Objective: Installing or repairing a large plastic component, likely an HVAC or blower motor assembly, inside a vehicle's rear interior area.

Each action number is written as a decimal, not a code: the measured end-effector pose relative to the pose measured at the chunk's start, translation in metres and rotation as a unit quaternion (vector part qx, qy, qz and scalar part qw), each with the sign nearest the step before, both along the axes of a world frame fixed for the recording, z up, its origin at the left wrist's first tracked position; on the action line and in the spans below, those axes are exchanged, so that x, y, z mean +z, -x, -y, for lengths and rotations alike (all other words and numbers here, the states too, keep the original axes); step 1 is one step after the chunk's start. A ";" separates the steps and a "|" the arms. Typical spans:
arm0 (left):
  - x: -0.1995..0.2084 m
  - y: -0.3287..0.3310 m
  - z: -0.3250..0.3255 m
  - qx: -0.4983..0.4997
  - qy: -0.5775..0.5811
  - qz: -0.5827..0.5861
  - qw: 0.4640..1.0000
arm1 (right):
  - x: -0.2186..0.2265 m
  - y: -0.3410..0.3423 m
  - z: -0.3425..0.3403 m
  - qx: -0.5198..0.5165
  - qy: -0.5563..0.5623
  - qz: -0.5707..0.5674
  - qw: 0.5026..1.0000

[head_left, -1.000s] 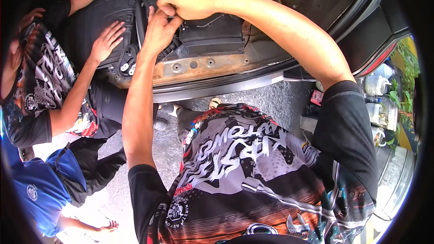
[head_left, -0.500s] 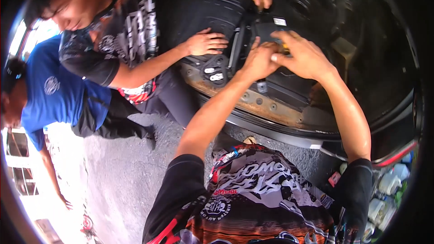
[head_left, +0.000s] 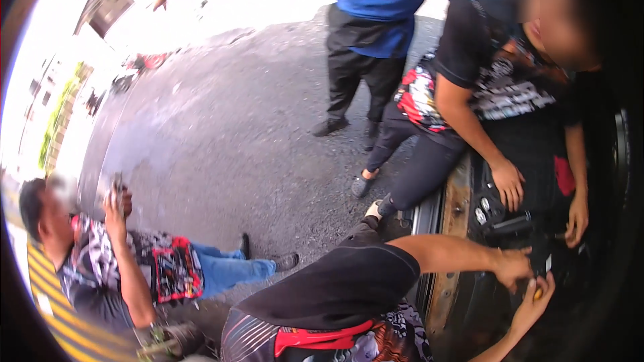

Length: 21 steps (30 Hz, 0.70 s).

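My left hand (head_left: 513,267) reaches over the dark plastic trim of an open vehicle's rear compartment, its fingers apart with nothing seen in them. Just nearer, my right hand (head_left: 533,303) is closed around a small yellow object (head_left: 538,293); its kind is too small to tell. Black oval-cut trim (head_left: 488,208) lies beyond my left forearm, beside a rusty metal sill (head_left: 444,295). A co-worker's hand (head_left: 508,184) rests flat on a black panel (head_left: 530,147). The other hand of that person (head_left: 577,222) hangs at the panel's near edge, by a red cloth (head_left: 564,175).
The co-worker (head_left: 469,87) leans over the compartment from the far side. A person in a blue shirt (head_left: 376,0) stands behind, one arm stretched out. At left, a person in jeans (head_left: 134,268) holds up a small device. A plant pot (head_left: 181,338) stands near yellow-black stripes (head_left: 60,308).
My view has swung left, so the compartment and hands sit at the right edge and the person in jeans appears. My hands, earlier close together at the yellow object, are now slightly apart.
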<state>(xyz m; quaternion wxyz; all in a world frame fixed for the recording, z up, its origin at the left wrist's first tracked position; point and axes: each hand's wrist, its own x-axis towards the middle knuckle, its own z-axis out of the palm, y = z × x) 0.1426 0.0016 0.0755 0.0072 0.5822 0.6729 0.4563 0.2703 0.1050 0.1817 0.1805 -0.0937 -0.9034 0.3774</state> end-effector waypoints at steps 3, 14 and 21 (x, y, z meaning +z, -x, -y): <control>-0.006 -0.003 -0.011 0.011 -0.001 -0.016 1.000 | -0.041 0.006 -0.016 -0.066 -0.091 -0.127 0.985; 0.002 -0.015 -0.010 0.035 0.033 0.026 0.998 | -0.013 -0.005 0.022 0.072 0.102 -0.215 0.969; -0.018 -0.020 -0.021 0.012 0.034 0.007 0.999 | -0.039 0.014 0.006 0.017 0.122 -0.288 0.950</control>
